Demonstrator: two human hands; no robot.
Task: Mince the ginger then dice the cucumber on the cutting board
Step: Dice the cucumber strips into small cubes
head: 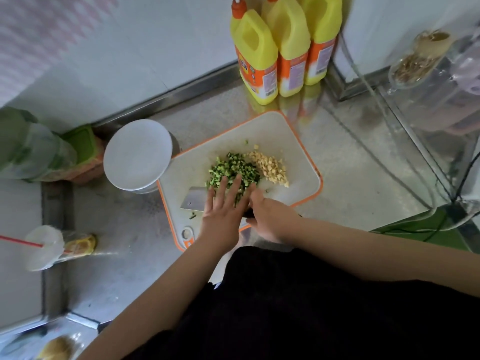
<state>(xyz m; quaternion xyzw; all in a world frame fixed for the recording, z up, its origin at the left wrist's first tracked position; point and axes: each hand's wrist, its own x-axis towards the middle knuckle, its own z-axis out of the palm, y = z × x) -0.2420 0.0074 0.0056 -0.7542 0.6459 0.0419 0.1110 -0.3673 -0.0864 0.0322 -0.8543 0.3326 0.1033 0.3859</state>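
Note:
A white cutting board with an orange rim lies on the steel counter. On it sits a pile of diced green cucumber and, touching its right side, a pile of minced pale ginger. A cleaver lies flat on the board's near left part, its blade partly under my left hand. My left hand lies over the blade and the cucumber's near edge with fingers straight and spread. My right hand grips the cleaver's dark handle, which is mostly hidden.
A white round plate stands left of the board on a metal pot. Three yellow bottles stand behind it against the wall. A green-lidded box, a plastic cup with a red straw and clear bags lie around.

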